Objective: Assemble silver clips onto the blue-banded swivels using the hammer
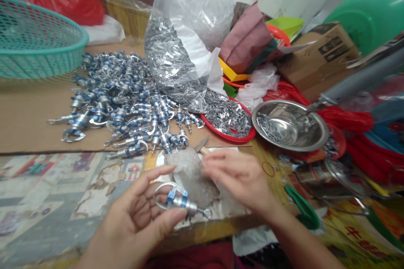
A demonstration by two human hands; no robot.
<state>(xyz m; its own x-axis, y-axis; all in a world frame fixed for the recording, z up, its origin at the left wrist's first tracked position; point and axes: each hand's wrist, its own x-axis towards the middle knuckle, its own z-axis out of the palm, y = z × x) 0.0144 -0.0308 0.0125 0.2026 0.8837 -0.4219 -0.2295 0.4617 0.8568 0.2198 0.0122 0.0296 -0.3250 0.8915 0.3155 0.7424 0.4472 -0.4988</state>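
Note:
My left hand [135,214] is curled around a small blue and silver metal fitting [180,199], with the thumb against its barrel. The fitting has a curved hook at its left end and a small ring at its right. Just to the right, my right hand [236,176] is closed at the light wooden handle of a small knife [202,144], whose pointed grey blade sticks out past the fingers. Under and between the hands is a rough grey block [189,168], partly covered by them. Many similar fittings [126,96] lie heaped beyond.
A clear bag of flat metal pieces [173,54] leans behind a red tray [230,122] of the same pieces. Right of it sits a steel bowl [288,128] with some metal bits. A turquoise basket [41,56] stands at left, a cardboard box [320,61] at back right.

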